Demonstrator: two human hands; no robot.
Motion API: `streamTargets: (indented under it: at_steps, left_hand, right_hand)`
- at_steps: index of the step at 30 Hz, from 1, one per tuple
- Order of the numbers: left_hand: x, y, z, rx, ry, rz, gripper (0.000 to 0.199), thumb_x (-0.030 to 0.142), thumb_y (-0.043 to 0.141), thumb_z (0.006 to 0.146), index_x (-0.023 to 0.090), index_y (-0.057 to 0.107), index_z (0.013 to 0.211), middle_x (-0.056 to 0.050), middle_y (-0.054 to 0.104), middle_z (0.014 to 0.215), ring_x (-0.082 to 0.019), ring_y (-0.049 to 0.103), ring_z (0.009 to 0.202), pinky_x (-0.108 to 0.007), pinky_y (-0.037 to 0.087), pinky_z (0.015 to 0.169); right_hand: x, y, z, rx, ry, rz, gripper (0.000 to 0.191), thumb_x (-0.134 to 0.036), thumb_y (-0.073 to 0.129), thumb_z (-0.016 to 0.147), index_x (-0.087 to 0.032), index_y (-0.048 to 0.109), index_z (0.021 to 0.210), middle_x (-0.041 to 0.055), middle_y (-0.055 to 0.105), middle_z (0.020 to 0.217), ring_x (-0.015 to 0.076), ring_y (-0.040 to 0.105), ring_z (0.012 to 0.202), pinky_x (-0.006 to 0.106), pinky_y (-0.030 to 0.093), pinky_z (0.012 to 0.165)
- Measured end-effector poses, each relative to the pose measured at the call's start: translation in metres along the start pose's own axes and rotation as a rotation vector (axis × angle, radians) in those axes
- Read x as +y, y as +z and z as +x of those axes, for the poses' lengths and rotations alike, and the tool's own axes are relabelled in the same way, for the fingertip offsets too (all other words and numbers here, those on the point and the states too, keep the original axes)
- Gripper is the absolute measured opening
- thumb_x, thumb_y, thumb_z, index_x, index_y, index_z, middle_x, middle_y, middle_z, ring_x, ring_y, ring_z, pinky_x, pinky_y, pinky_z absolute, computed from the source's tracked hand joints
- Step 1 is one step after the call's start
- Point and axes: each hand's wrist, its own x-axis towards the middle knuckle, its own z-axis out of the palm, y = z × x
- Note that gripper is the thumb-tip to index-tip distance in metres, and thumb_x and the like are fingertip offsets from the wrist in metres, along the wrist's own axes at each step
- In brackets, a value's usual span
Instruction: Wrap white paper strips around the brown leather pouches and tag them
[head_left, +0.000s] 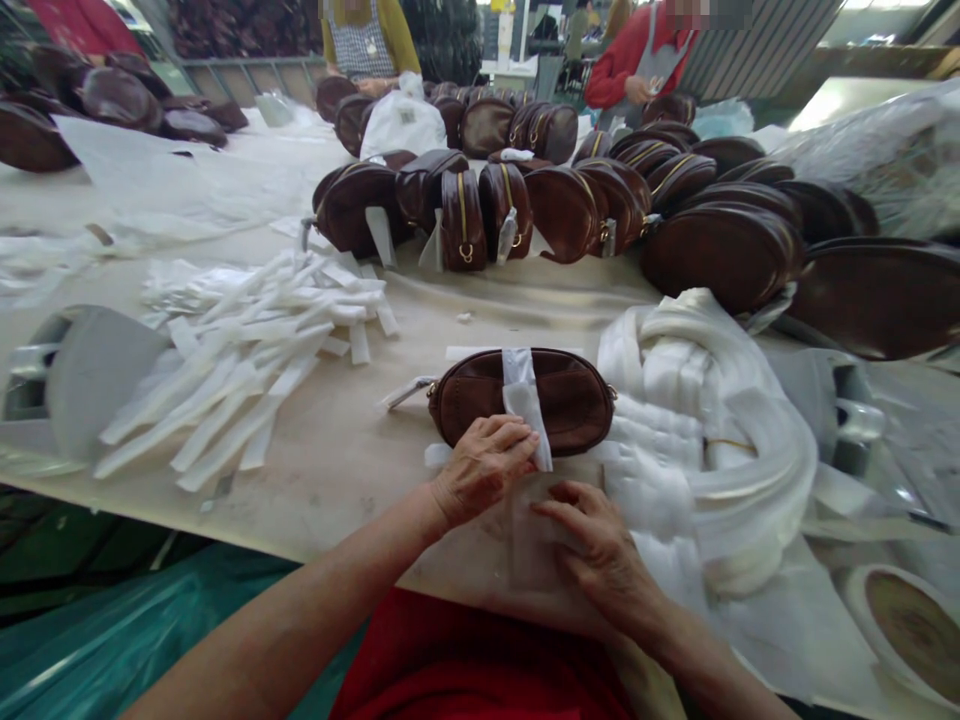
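Note:
A small oval dark brown leather bag [465, 400] lies flat in front of me. A white wrapping strip [519, 372] runs across its middle from top to bottom. My left hand [487, 465] is at the bag's lower edge, its fingers closed on the strip's lower end. My right hand [600, 545] is lower and to the right, fingers bent and apart. Beneath its fingertips is a translucent sheet [529, 530] on the table; I see nothing gripped there. At the bag's left end, a wrapped zipper pull [407, 392] sticks out.
Loose white strips [255, 350] are piled at left. A bundle of white foam [750, 450] sits close on the right, with a roll [904, 630] near the corner. Brown bags [465, 215] stand in rows beyond. People [645, 60] work across the table.

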Motion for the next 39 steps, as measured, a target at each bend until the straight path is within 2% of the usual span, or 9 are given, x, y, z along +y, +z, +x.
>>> streamTargets:
  at_steps: [4,7,9,15,20,23,27,31,39]
  left_hand:
    - [0.0,0.001,-0.003,0.011,0.042,0.049,0.023,0.02,0.045,0.093,0.009,0.057,0.109,-0.01,0.063,0.103,-0.021,0.055,0.105,-0.035,0.049,0.085]
    - [0.0,0.001,-0.005,0.018,0.065,0.089,0.024,0.014,0.04,0.094,0.009,0.056,0.111,-0.011,0.063,0.105,-0.021,0.056,0.105,-0.034,0.049,0.085]
    - [0.001,0.001,-0.006,0.025,0.085,0.11,0.024,0.014,0.04,0.093,0.007,0.055,0.111,-0.012,0.063,0.105,-0.022,0.056,0.105,-0.035,0.049,0.085]
    - [-0.002,0.0,-0.009,0.05,0.114,0.041,0.024,0.011,0.043,0.091,0.008,0.054,0.112,-0.013,0.062,0.11,-0.023,0.055,0.11,-0.036,0.05,0.088]
    - [-0.002,-0.014,-0.008,-0.063,0.108,-0.114,0.032,0.019,0.043,0.087,0.005,0.053,0.114,-0.02,0.056,0.121,-0.029,0.047,0.121,-0.045,0.048,0.095]
    - [0.004,-0.018,-0.004,-0.07,0.007,-0.2,0.028,0.027,0.045,0.089,0.008,0.058,0.105,-0.018,0.057,0.119,-0.028,0.049,0.12,-0.045,0.048,0.096]
    - [0.012,-0.012,0.002,0.052,-0.14,-0.172,0.014,0.023,0.052,0.089,0.014,0.061,0.084,-0.009,0.065,0.102,-0.021,0.058,0.104,-0.036,0.053,0.089]
    - [0.013,-0.006,0.004,0.058,-0.114,-0.114,0.01,0.023,0.059,0.086,0.014,0.06,0.08,-0.008,0.065,0.099,-0.022,0.058,0.102,-0.035,0.053,0.086]
    - [0.007,-0.001,0.001,0.098,0.008,0.002,0.012,0.02,0.056,0.088,0.013,0.059,0.097,-0.008,0.066,0.099,-0.02,0.06,0.102,-0.034,0.051,0.084]
  right_hand:
    - [-0.007,0.003,0.004,0.126,-0.151,-0.021,0.029,-0.002,0.045,0.076,-0.021,0.066,0.086,0.0067,0.063,0.089,0.0192,0.059,0.086,0.032,0.051,0.071]
    - [-0.012,0.003,0.005,0.138,-0.323,-0.019,0.023,-0.006,0.045,0.085,-0.017,0.064,0.091,0.0057,0.066,0.083,0.018,0.058,0.083,0.03,0.049,0.072]
    - [-0.015,0.004,0.005,0.118,-0.37,-0.017,0.022,-0.008,0.044,0.088,-0.015,0.064,0.092,0.0067,0.067,0.084,0.0184,0.058,0.083,0.03,0.048,0.073]
    - [-0.014,0.01,-0.002,0.099,-0.342,-0.01,0.024,-0.005,0.041,0.088,-0.012,0.064,0.086,0.0095,0.066,0.082,0.0191,0.056,0.083,0.029,0.046,0.073]
    - [-0.012,0.015,-0.005,0.07,-0.317,0.009,0.029,-0.006,0.035,0.09,-0.013,0.061,0.079,0.0097,0.065,0.085,0.0179,0.056,0.081,0.028,0.043,0.069]
    - [-0.012,0.016,-0.006,0.052,-0.311,0.019,0.026,-0.007,0.037,0.091,-0.012,0.061,0.081,0.0091,0.065,0.085,0.0181,0.056,0.081,0.029,0.042,0.069]
    - [-0.012,0.015,-0.008,0.038,-0.306,0.027,0.027,-0.007,0.036,0.091,-0.012,0.061,0.081,0.0092,0.065,0.085,0.0185,0.055,0.082,0.029,0.043,0.07]
    - [-0.011,0.015,-0.01,-0.009,-0.288,0.029,0.027,-0.008,0.036,0.092,-0.011,0.061,0.083,0.0102,0.065,0.088,0.0196,0.055,0.085,0.031,0.044,0.071]
    - [-0.016,0.009,-0.011,0.025,-0.351,0.074,0.028,-0.009,0.036,0.093,-0.01,0.062,0.085,0.0115,0.065,0.087,0.0181,0.054,0.08,0.029,0.047,0.071]
